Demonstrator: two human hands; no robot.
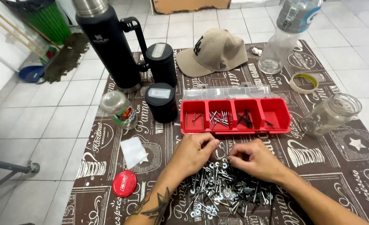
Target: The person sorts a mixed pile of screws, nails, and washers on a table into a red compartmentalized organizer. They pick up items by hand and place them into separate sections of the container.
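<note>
Sorting tip: left hand (195, 152) pinching small screw (221, 146) off pile (224, 191), right hand (255, 158) pinching another. Best grabbing one at a time, matching red tray (234, 114) compartments. Tabletop (317, 166) slippery-looking.

Bright, even indoor light w/ soft shadows; glare on the floor tiles (47, 108), wide-angle bowing at edges, slight blur.

floor (47, 112): pale tiles | table (338, 166): brown printed cloth | light: even
</note>
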